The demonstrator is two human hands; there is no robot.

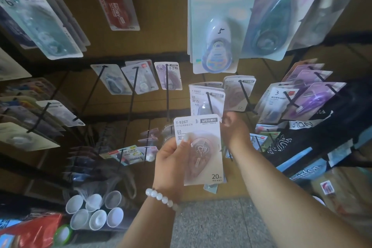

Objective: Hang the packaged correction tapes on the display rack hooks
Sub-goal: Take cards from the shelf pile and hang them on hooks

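Observation:
My left hand (171, 159) grips a stack of pale carded correction tapes (201, 147) marked T-9267, thumb pressed on the front card. Just behind and to the right, my right hand (234, 127) reaches up toward a black rack hook (209, 101) that carries matching T-9267 cards (198, 98). The right fingers curl near the hook's lower end; whether they pinch a card is hidden behind the stack. Another hook (244, 94) with similar cards hangs just right of it.
Black hooks across the brown pegboard (161, 42) carry many other carded tapes, with large ones (213, 26) overhead. A bag of clear plastic cups (94, 211) stands at the lower left. Dark printed goods (314, 139) lie to the right, and the floor (211, 225) is grey below.

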